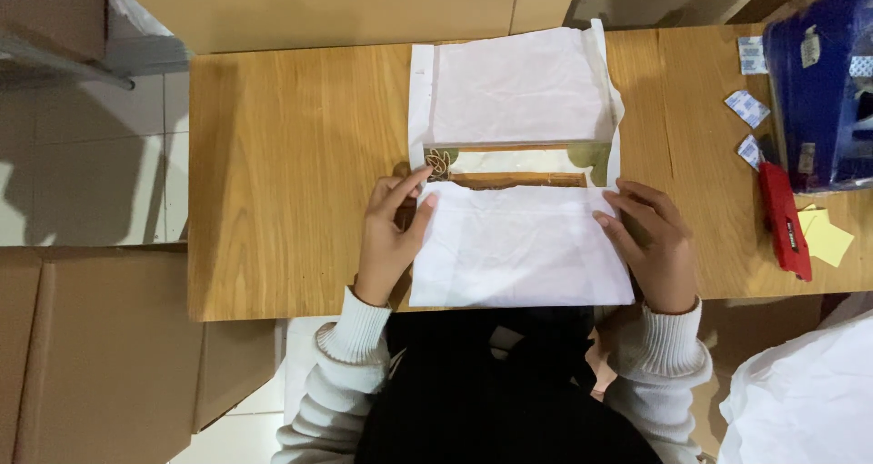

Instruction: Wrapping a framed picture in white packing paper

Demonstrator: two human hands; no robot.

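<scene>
- The white paper wrap [523,246] lies straight ahead of me on the bench [291,155], its long axis running left to right.
- My left hand [391,237] and right hand [650,241] press flat on its two ends, fingers spread, equally near, gripping nothing.
- A narrow wooden piece [518,179] shows in the gap between the paper folds.

Even indoor light, soft shadows, slight blur, perhaps edge distortion.
</scene>
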